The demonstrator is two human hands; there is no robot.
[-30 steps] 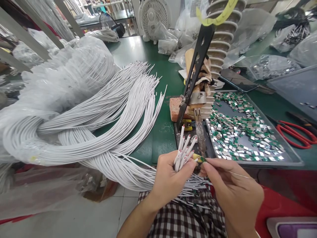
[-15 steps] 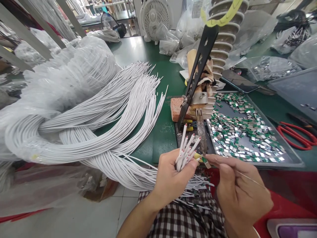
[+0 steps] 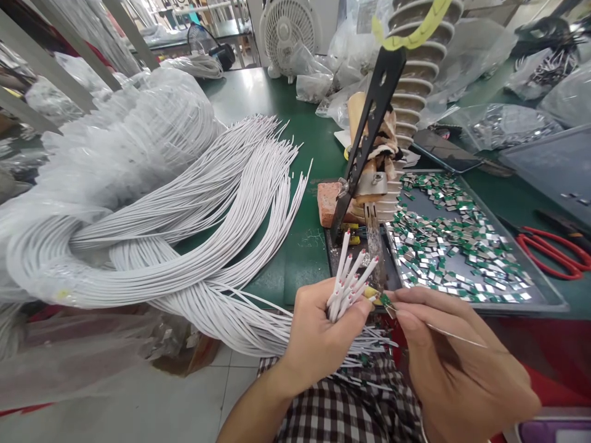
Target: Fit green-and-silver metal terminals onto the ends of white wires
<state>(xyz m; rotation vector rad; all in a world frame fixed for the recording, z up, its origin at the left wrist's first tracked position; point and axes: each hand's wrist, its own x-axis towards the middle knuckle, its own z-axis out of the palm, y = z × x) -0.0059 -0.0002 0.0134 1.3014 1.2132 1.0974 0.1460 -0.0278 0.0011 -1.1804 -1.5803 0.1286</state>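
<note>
My left hand [image 3: 323,335] is closed round a bundle of white cables [image 3: 351,283] with reddish tips pointing up. Beside its thumb is a small green circuit board [image 3: 386,300], at the fingertips of my right hand [image 3: 457,357]. My right hand pinches the board's end, and a thin wire runs back across its fingers. Behind the hands, a metal tip [image 3: 373,240] points down from a clamped holder, above a dark tray. More white cables [image 3: 221,246] spread out at the left, some reaching the checked cloth on my lap.
A shallow tray [image 3: 554,303] of green boards lies right of the holder, with red-handled pliers [image 3: 549,252] beyond. A brick [image 3: 327,203], a black bracket [image 3: 369,135] and a ribbed hose [image 3: 415,80] stand ahead. A fan [image 3: 290,34] is at the back.
My right hand has shifted slightly right, and its thumb now closes near the small board, which has tilted. My left hand with the cables has hardly moved.
</note>
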